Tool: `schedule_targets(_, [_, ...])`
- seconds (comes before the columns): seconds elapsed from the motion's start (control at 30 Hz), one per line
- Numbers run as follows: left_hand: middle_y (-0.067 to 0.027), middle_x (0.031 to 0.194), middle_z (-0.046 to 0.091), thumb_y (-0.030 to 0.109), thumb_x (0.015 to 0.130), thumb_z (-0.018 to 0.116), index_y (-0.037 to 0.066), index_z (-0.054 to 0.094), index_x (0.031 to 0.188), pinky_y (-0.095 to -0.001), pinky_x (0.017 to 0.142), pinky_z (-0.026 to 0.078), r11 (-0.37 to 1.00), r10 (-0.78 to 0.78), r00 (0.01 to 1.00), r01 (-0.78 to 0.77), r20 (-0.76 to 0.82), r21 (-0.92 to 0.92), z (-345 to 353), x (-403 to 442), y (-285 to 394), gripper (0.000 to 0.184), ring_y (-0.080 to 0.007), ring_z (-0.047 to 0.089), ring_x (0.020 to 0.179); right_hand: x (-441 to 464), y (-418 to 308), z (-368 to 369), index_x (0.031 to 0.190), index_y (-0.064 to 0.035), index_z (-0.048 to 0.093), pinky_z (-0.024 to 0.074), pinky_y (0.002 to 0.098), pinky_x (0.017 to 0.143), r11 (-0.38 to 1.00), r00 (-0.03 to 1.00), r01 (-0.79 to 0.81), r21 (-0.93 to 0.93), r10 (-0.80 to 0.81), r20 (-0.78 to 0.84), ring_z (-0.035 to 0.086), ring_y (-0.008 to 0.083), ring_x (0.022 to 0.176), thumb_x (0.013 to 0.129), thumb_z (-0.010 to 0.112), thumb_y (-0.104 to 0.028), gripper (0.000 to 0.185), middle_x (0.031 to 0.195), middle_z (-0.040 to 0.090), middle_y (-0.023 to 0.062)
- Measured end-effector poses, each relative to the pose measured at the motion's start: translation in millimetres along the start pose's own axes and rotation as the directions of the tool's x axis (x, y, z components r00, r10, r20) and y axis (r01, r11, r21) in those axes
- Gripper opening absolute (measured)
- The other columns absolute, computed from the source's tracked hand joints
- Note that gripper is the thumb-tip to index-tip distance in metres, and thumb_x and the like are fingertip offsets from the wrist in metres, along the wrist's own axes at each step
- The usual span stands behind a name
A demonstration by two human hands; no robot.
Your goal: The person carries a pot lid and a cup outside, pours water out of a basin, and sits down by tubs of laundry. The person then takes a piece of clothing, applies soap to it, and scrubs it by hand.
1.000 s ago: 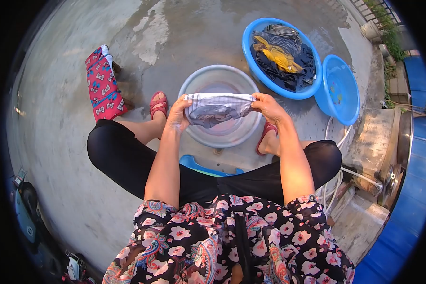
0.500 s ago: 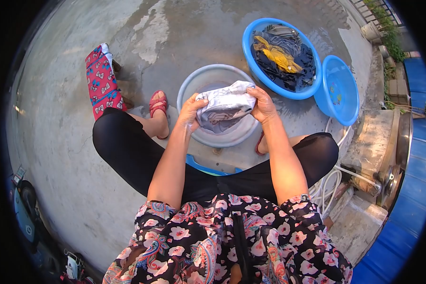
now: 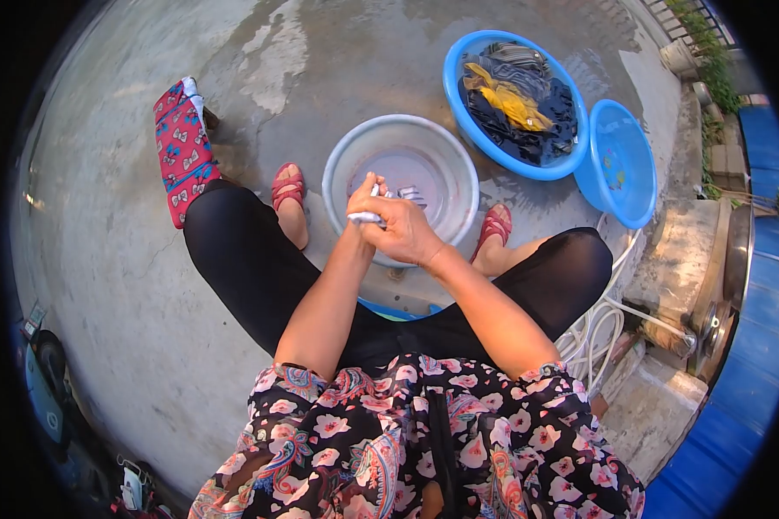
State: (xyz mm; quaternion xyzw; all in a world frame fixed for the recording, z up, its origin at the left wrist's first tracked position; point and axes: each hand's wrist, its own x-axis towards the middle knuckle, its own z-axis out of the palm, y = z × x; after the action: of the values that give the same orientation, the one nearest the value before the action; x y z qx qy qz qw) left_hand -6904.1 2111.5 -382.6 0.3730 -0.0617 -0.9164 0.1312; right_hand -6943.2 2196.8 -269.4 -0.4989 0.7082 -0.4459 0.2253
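Observation:
A pale, wet piece of clothing (image 3: 367, 218) is bunched up between my two hands, above the basin. My left hand (image 3: 361, 201) is closed around one part of it. My right hand (image 3: 404, 231) overlaps the left and is clenched on the same cloth. Most of the cloth is hidden by the fingers; a dark-marked fold shows beyond them, and its exact kind cannot be made out. Below stands a whitish round basin (image 3: 466, 173) with cloudy water (image 3: 407, 164) in it.
A large blue tub (image 3: 453, 86) of soaking dark clothes and a yellow garment (image 3: 509, 99) stands at the upper right, beside a smaller blue basin (image 3: 636, 173). A red patterned pad (image 3: 184, 147) lies at left. White hose (image 3: 601, 333) coils near concrete blocks at right.
The cloth was stretched between my separated hands; now it is bunched small. My right hand has come left and down against my left hand. My knees have shifted slightly.

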Motion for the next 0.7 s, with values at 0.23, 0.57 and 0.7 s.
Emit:
schedule_targets(0.23, [-0.0075, 0.075, 0.055, 0.032, 0.092, 0.033, 0.007, 0.050, 0.087, -0.0324, 0.055, 0.048, 0.984, 0.027, 0.985, 0.005, -0.171, 0.180, 47.8, -41.0, -26.2, 0.030, -0.0194, 0.056, 0.063, 9.2, 46.0, 1.9, 0.074, -0.0069, 0.055, 0.0442, 0.0352, 0.052, 0.870, 0.903, -0.412, -0.271, 0.349, -0.252, 0.057, 0.0319, 0.057, 0.078, 0.055, -0.039, 0.032, 0.060, 0.058, 0.0119])
schedule_targets(0.57, [-0.0031, 0.062, 0.047, 0.028, 0.091, 0.037, 0.007, 0.049, 0.070, -0.0293, 0.046, 0.040, 0.915, 0.230, 0.958, -0.152, -0.171, 0.375, 35.8, -10.4, -21.2, 0.032, -0.0137, 0.047, 0.053, 9.5, 52.7, 4.6, 0.087, -0.0099, 0.053, 0.0434, 0.0424, 0.055, 0.822, 0.741, -0.567, -0.056, 0.479, -0.471, 0.058, 0.0341, 0.064, 0.082, 0.048, -0.027, 0.019, 0.066, 0.059, 0.0150])
schedule_targets(0.7, [-0.0035, 0.063, 0.048, 0.027, 0.091, 0.037, 0.007, 0.049, 0.069, -0.0292, 0.046, 0.039, 0.928, 0.194, 0.977, -0.155, -0.086, 0.338, 26.1, -9.1, -10.0, 0.032, -0.0132, 0.048, 0.053, 2.4, 32.5, 17.8, 0.087, -0.0094, 0.053, 0.0431, 0.0427, 0.054, 0.940, 0.872, -0.335, -0.062, 0.284, -0.399, 0.058, 0.0341, 0.063, 0.083, 0.046, -0.025, 0.017, 0.065, 0.059, 0.0144])
